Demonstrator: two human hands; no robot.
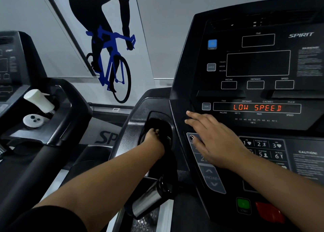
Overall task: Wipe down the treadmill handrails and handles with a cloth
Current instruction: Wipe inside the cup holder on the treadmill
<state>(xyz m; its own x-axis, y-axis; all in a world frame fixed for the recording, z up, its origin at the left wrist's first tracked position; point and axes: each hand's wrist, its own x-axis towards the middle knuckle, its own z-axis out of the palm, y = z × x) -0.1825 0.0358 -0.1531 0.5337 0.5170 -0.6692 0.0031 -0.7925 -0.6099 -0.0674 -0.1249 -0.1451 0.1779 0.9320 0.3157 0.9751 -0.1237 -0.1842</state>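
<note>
**Two hands at the treadmill console**

Only the head view is here, looking down both bare forearms at a black treadmill marked SPIRIT.

The left hand reaches into the round cup well at the console's left edge. Its fingers bend down into the well and go out of sight against a dark, soft-looking wad. Black on black, I cannot tell whether that wad is the cloth, or whether the fingers grip it or only press on it.

The right hand lies flat on the console face, palm down. Its fingers are straight and slightly spread, holding nothing. The tips rest just below and left of the red readout, which spells LOW SPEED, and the heel of the hand covers part of the grey keypad.

The chrome handle with its black cap sits low in view — just under the left forearm and apart from both hands. To its right are a green button and a red button, side by side.

A black sleeve shows at the lower left corner.

Off to the left stands a second treadmill. A white bottle is tilted in its tray and a white disc lies just in front of the bottle. A black handrail slopes down from that machine towards the camera. On the wall behind — a blue and black cyclist mural.
</note>
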